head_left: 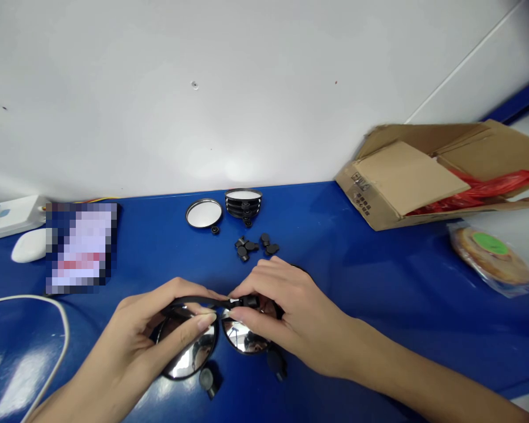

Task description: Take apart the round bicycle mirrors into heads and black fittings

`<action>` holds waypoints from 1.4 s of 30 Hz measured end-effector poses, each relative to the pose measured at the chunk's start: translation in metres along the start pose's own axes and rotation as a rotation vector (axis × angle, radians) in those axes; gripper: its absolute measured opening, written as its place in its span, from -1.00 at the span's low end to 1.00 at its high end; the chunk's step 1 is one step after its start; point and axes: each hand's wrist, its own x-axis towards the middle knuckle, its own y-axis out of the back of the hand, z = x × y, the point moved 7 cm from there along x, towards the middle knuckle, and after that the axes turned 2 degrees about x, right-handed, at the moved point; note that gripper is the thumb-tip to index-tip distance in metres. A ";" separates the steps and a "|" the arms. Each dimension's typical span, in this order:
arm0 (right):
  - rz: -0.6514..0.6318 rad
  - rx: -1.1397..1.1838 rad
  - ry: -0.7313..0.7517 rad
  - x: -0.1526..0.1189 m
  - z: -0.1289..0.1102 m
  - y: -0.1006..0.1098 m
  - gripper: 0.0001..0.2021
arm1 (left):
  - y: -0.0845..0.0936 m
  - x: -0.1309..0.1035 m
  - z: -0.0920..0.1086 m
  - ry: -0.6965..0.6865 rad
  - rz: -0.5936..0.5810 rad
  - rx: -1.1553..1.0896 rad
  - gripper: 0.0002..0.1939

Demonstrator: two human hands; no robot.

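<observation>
My left hand (pixel 158 329) pinches a round black-rimmed mirror (pixel 187 302), tilted nearly edge-on, between thumb and fingers. At the mirror's stem, my right hand (pixel 291 311) has its thumb and fingers closed around a small black swivel joint (pixel 249 301). The joint meets the stem; how firmly, I cannot tell. Under my hands lie two more round mirrors, a left one (pixel 191 358) and a right one (pixel 245 339), both partly covered. Near them on the table are a loose black joint (pixel 208 380) and another black piece (pixel 277 363).
Several black joints (pixel 249 247) lie beyond my hands, before a single mirror (pixel 203 213) and a mirror stack (pixel 243 205). An open cardboard box (pixel 405 176) and a wrapped round pastry (pixel 494 255) are at right. A phone (pixel 81 247), white case (pixel 32 245) and white cable (pixel 64 329) are left.
</observation>
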 end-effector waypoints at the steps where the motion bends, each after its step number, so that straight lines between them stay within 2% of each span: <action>1: -0.001 -0.004 0.002 0.000 0.000 0.000 -0.80 | 0.000 0.000 -0.001 0.004 -0.006 -0.004 -0.80; 19: -0.001 -0.058 0.051 0.000 -0.006 -0.002 -0.82 | -0.004 -0.003 -0.007 0.027 -0.060 0.001 -0.82; 42: -0.006 -0.059 0.044 0.000 -0.004 -0.002 -0.82 | -0.003 -0.005 -0.013 0.048 -0.028 0.007 -0.76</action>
